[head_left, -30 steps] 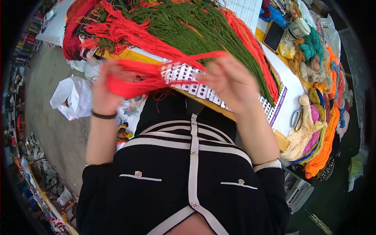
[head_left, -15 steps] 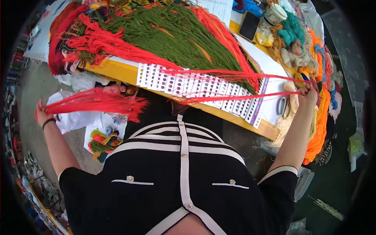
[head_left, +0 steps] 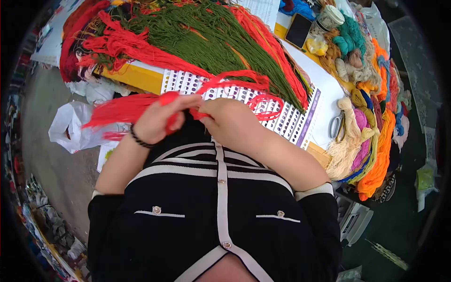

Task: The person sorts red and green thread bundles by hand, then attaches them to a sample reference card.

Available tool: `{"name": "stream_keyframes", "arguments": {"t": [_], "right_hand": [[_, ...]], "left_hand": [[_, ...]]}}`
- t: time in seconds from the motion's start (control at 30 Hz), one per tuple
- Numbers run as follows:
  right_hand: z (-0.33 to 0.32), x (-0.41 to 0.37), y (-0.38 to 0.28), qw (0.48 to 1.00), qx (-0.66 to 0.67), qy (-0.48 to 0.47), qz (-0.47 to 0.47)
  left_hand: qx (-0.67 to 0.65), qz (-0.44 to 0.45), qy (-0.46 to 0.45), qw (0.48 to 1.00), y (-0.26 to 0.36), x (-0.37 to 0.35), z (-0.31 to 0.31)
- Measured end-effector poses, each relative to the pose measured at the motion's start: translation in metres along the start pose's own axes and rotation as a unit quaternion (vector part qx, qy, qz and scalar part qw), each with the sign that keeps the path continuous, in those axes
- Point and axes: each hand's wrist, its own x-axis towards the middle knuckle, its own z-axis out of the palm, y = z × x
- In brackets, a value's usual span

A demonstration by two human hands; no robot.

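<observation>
My left hand (head_left: pixel 157 117), with a dark bracelet at the wrist, is closed round a bundle of red yarn (head_left: pixel 117 110) whose loose ends hang out to the left. Close beside it, almost touching, my right hand (head_left: pixel 230 122) is pinched on red strands of the same yarn. Looser red strands (head_left: pixel 265 107) trail past it over a white card with rows of dark dots (head_left: pixel 286 126). Behind both hands a large spread of green yarn (head_left: pixel 211 47) lies on the table, with red yarn (head_left: pixel 136 49) along its near side.
On the table (head_left: pixel 136 81) are a phone (head_left: pixel 298 31), a lidded cup (head_left: pixel 330 18), scissors (head_left: pixel 335 126) and teal yarn (head_left: pixel 350 35). Cream yarn (head_left: pixel 345 152) and orange yarn (head_left: pixel 380 160) hang at its right edge. A white plastic bag (head_left: pixel 75 127) is at the left.
Both hands have come in from far apart to meet in front of my body. The red strands once stretched to the right now lie slack and looped.
</observation>
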Motion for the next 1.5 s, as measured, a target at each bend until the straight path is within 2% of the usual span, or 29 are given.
{"name": "stream_keyframes", "arguments": {"t": [0.03, 0.07, 0.1, 0.13, 0.2, 0.27, 0.3, 0.37, 0.4, 0.43, 0.47, 0.5, 0.53, 0.57, 0.6, 0.63, 0.67, 0.73, 0.77, 0.8, 0.83, 0.87, 0.9, 0.97, 1.1, 1.17, 1.23, 1.3, 1.5], "right_hand": [[-0.004, -0.001, 0.002, 0.999, 0.012, 0.03, -0.028], [-0.013, -0.003, -0.001, 0.998, 0.036, 0.059, -0.001], [-0.024, -0.005, -0.004, 0.994, 0.059, 0.09, 0.026], [-0.025, -0.009, 0.004, 0.981, 0.15, 0.072, 0.102], [-0.031, -0.012, 0.007, 0.985, 0.137, 0.056, 0.089], [-0.034, -0.013, 0.005, 0.99, 0.098, 0.015, 0.097], [-0.029, -0.015, 0.009, 0.99, 0.1, 0.016, 0.1], [-0.02, -0.018, 0.021, 0.92, 0.38, 0.087, 0.034], [-0.029, -0.021, 0.015, 0.795, 0.6, 0.068, 0.051], [-0.039, -0.025, 0.016, 0.741, 0.668, 0.067, 0.029], [-0.052, -0.031, 0.021, 0.68, 0.73, 0.065, 0.007], [-0.072, -0.042, 0.034, 0.687, 0.722, 0.08, -0.007], [-0.101, -0.05, 0.046, 0.749, 0.649, 0.129, -0.01], [-0.13, -0.065, 0.057, 0.737, 0.631, 0.238, 0.041], [-0.157, -0.073, 0.073, 0.804, 0.365, 0.437, 0.168], [-0.176, -0.084, 0.092, 0.801, 0.157, 0.517, 0.259], [-0.181, -0.084, 0.107, 0.801, -0.071, 0.566, 0.179], [-0.165, -0.07, 0.113, 0.848, -0.206, 0.445, 0.201], [-0.133, -0.047, 0.096, 0.878, -0.098, 0.384, 0.269], [-0.104, -0.023, 0.081, 0.912, 0.031, 0.261, 0.315], [-0.075, -0.011, 0.078, 0.945, 0.047, 0.174, 0.272], [-0.045, 0.002, 0.091, 0.964, 0.068, 0.139, 0.217], [-0.021, 0.015, 0.095, 0.961, 0.1, 0.097, 0.24], [0.001, 0.028, 0.106, 0.967, 0.065, 0.065, 0.238], [0.015, 0.037, 0.124, 0.933, 0.182, 0.061, 0.304], [0.013, 0.038, 0.126, 0.919, 0.223, 0.056, 0.322], [0.005, 0.04, 0.122, 0.903, 0.263, 0.05, 0.337], [-0.006, 0.042, 0.116, 0.887, 0.271, 0.028, 0.372], [0.0, 0.044, 0.118, 0.89, 0.253, 0.016, 0.38]], "left_hand": [[0.065, 0.015, -0.022, 0.998, 0.002, 0.008, 0.015], [0.126, 0.006, -0.063, 0.99, 0.007, 0.013, 0.021], [0.13, -0.02, -0.026, 0.991, 0.013, 0.012, 0.032], [0.127, -0.036, -0.04, 0.99, 0.015, 0.015, 0.032], [0.125, -0.057, -0.057, 0.989, 0.015, 0.019, 0.034], [0.283, 0.161, -0.011, 0.946, 0.01, 0.021, 0.04], [0.283, 0.157, -0.014, 0.946, 0.007, 0.021, 0.04], [0.326, 0.277, -0.004, 0.904, 0.001, 0.02, 0.039], [0.308, 0.256, -0.005, 0.916, 0.0, 0.02, 0.038], [0.306, 0.255, -0.004, 0.917, 0.0, 0.021, 0.037], [0.291, 0.195, 0.008, 0.937, 0.001, 0.021, 0.034], [0.274, 0.135, 0.021, 0.952, 0.003, 0.021, 0.031], [0.274, 0.178, 0.036, 0.944, 0.009, 0.022, 0.025], [0.257, 0.101, 0.088, 0.957, 0.023, 0.014, 0.02], [0.208, 0.141, 0.12, 0.961, 0.026, 0.012, 0.007], [0.121, 0.147, 0.145, 0.971, 0.042, 0.011, 0.005], [0.096, 0.168, 0.129, 0.972, 0.053, 0.011, -0.002], [0.082, 0.146, 0.12, 0.978, 0.064, 0.022, 0.001], [0.067, 0.121, 0.099, 0.985, 0.065, 0.033, 0.002], [0.037, 0.055, 0.094, 0.993, 0.062, 0.046, 0.004], [0.005, -0.011, 0.089, 0.996, 0.055, 0.061, 0.008], [0.025, -0.059, 0.09, 0.994, 0.047, 0.073, 0.011], [0.031, -0.094, 0.079, 0.992, 0.037, 0.086, 0.012], [0.011, -0.147, 0.1, 0.984, 0.025, 0.101, 0.015], [0.009, -0.159, 0.131, 0.979, 0.014, 0.115, 0.023], [-0.001, -0.094, 0.14, 0.986, 0.01, 0.116, 0.032], [-0.048, -0.089, 0.109, 0.989, 0.005, 0.121, 0.033], [0.142, -0.039, 0.137, 0.98, -0.006, 0.128, 0.027], [0.221, -0.028, 0.157, 0.962, -0.012, 0.132, 0.02]]}}
